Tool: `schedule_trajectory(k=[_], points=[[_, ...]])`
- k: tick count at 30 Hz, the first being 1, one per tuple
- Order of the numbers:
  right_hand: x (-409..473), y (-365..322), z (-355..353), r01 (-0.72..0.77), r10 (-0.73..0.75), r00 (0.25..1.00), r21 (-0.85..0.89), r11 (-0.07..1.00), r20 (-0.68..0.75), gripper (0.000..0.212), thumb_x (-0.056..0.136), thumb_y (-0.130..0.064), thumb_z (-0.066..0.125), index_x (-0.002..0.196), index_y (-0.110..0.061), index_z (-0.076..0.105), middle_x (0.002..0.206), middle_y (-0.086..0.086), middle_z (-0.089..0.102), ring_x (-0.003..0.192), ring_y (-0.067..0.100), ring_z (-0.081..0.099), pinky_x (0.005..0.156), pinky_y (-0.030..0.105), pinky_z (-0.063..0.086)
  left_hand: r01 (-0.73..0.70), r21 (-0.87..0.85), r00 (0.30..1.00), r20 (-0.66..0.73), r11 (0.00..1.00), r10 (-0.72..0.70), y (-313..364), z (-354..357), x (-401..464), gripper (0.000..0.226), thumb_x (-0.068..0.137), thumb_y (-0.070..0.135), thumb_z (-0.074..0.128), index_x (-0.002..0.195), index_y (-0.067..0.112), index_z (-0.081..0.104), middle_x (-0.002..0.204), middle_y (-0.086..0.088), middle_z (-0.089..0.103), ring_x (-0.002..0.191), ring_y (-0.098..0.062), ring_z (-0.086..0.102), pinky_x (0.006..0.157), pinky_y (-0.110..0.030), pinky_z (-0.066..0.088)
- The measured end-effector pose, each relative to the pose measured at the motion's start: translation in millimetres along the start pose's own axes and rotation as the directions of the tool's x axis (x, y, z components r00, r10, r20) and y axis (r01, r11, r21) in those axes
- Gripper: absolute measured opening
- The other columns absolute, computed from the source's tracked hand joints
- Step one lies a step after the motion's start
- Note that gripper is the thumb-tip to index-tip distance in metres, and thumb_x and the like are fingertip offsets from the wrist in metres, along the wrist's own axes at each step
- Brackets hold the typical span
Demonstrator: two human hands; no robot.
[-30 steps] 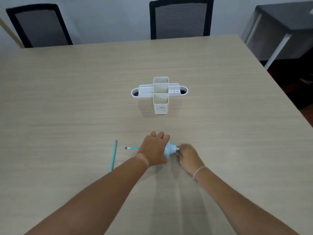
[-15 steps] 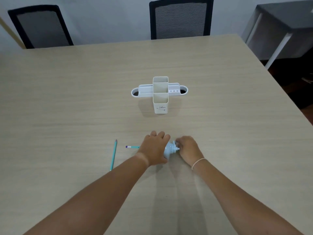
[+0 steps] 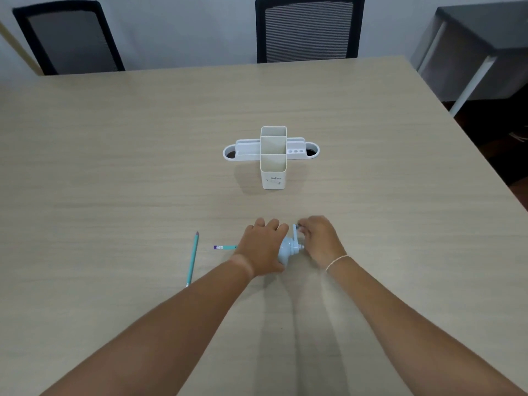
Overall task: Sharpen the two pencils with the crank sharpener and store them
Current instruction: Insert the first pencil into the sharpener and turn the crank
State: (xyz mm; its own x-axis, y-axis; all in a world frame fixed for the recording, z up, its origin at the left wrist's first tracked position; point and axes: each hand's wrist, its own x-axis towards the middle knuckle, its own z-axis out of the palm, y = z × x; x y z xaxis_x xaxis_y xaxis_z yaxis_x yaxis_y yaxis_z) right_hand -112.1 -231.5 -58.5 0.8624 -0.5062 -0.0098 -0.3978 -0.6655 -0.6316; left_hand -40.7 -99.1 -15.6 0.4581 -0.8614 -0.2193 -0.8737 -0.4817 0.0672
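Note:
A light blue crank sharpener (image 3: pixel 288 250) lies on the table under my left hand (image 3: pixel 261 247), which grips its body. One teal pencil (image 3: pixel 225 247) sticks out to the left of that hand, its purple end showing and its tip hidden in the sharpener. My right hand (image 3: pixel 318 238) pinches the crank handle (image 3: pixel 295 232), which points up and away from me. A second teal pencil (image 3: pixel 193 258) lies loose on the table further left, tip pointing away. The white desk organiser (image 3: pixel 273 155) stands upright behind, its compartments holding nothing.
The wooden table (image 3: pixel 114 167) runs to a right edge near the frame side. Two black mesh chairs (image 3: pixel 308 27) stand at the far edge. A dark side table (image 3: pixel 480 47) stands at the back right.
My right hand has swung the crank handle from low beside the sharpener up to its far side. The left hand, both pencils and the organiser have stayed put.

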Motion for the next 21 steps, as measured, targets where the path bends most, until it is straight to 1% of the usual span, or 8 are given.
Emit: schedule_trajectory(k=[3, 6, 9, 11, 13, 17, 19, 21], points=[[-24.0, 9.4, 15.1, -0.034, 0.046, 0.988, -0.083, 0.996, 0.150, 0.018, 0.080, 0.001, 0.047, 0.074, 0.004, 0.063, 0.080, 0.025, 0.065, 0.081, 0.034, 0.059, 0.065, 0.027, 0.033, 0.010, -0.019, 1.000, 0.002, 1.000, -0.010, 0.1, 0.9, -1.0, 0.055, 0.068, 0.036, 0.069, 0.111, 0.014, 0.044, 0.111, -0.004, 0.052, 0.100, -0.028, 0.046, 0.072, -0.032, 0.032], [-77.1, 1.7, 9.2, 0.119, -0.124, 0.991, 0.102, 0.988, 0.044, 0.028, 0.075, -0.016, 0.037, 0.066, -0.003, 0.060, 0.062, 0.015, 0.064, 0.065, 0.012, 0.047, 0.060, 0.016, 0.030, 0.004, -0.023, 1.000, 0.004, 1.000, -0.004, -1.4, 1.7, -0.8, 0.055, 0.068, 0.035, 0.069, 0.113, 0.014, 0.044, 0.111, -0.004, 0.051, 0.100, -0.028, 0.046, 0.072, -0.031, 0.032], [-81.9, -8.0, -10.5, 0.221, -0.206, 0.973, 0.160, 0.962, -0.102, 0.027, 0.079, -0.016, 0.039, 0.079, -0.008, 0.065, 0.064, 0.004, 0.063, 0.067, 0.002, 0.037, 0.073, 0.000, 0.029, 0.005, -0.036, 1.000, 0.008, 0.999, -0.005, -2.7, 1.9, 0.7, 0.057, 0.068, 0.036, 0.069, 0.114, 0.014, 0.043, 0.112, -0.004, 0.051, 0.101, -0.029, 0.046, 0.074, -0.032, 0.034], [-55.3, -14.4, -20.4, 0.230, -0.210, 0.965, 0.113, 0.967, -0.159, 0.030, 0.082, -0.015, 0.040, 0.079, -0.001, 0.067, 0.068, 0.010, 0.066, 0.070, 0.011, 0.045, 0.069, 0.006, 0.028, 0.009, -0.045, 1.000, 0.009, 0.999, -0.009, -3.1, 2.2, 1.3, 0.057, 0.068, 0.039, 0.070, 0.113, 0.015, 0.044, 0.112, -0.004, 0.052, 0.101, -0.029, 0.046, 0.075, -0.033, 0.037], [-22.0, -12.3, -20.4, 0.172, -0.158, 0.975, 0.079, 0.982, -0.159, 0.024, 0.084, -0.008, 0.046, 0.078, 0.004, 0.067, 0.068, 0.020, 0.066, 0.069, 0.022, 0.050, 0.067, 0.014, 0.026, 0.010, -0.044, 1.000, 0.006, 0.999, -0.010, -2.6, 2.3, 0.8, 0.056, 0.068, 0.040, 0.070, 0.111, 0.015, 0.044, 0.111, -0.004, 0.052, 0.101, -0.029, 0.046, 0.075, -0.034, 0.037], [-2.5, 8.6, 6.6, -0.032, 0.031, 0.997, 0.010, 0.999, 0.067, 0.016, 0.082, 0.006, 0.050, 0.076, 0.006, 0.065, 0.076, 0.027, 0.064, 0.080, 0.037, 0.058, 0.069, 0.032, 0.038, -0.009, -0.017, 1.000, 0.006, 1.000, 0.009, -1.3, 1.7, 0.0, 0.054, 0.069, 0.038, 0.069, 0.111, 0.015, 0.044, 0.111, -0.003, 0.051, 0.100, -0.028, 0.046, 0.072, -0.032, 0.034], [-23.3, 13.7, 17.5, -0.039, 0.042, 0.992, -0.027, 0.999, 0.120, 0.016, 0.077, 0.008, 0.050, 0.070, 0.006, 0.064, 0.073, 0.027, 0.065, 0.076, 0.036, 0.060, 0.066, 0.035, 0.042, -0.006, -0.022, 1.000, 0.004, 1.000, 0.006, -1.8, 2.0, -0.4, 0.056, 0.068, 0.038, 0.069, 0.113, 0.015, 0.044, 0.111, -0.003, 0.051, 0.101, -0.028, 0.046, 0.073, -0.032, 0.033], [-54.2, 15.4, 21.1, 0.021, -0.023, 0.996, 0.015, 1.000, 0.088, 0.017, 0.076, 0.004, 0.050, 0.065, 0.005, 0.062, 0.066, 0.024, 0.064, 0.072, 0.026, 0.054, 0.062, 0.032, 0.039, -0.001, -0.032, 1.000, 0.005, 0.999, 0.002, -2.5, 2.4, -0.6, 0.057, 0.068, 0.037, 0.070, 0.114, 0.015, 0.043, 0.112, -0.003, 0.051, 0.101, -0.027, 0.045, 0.073, -0.031, 0.033]])
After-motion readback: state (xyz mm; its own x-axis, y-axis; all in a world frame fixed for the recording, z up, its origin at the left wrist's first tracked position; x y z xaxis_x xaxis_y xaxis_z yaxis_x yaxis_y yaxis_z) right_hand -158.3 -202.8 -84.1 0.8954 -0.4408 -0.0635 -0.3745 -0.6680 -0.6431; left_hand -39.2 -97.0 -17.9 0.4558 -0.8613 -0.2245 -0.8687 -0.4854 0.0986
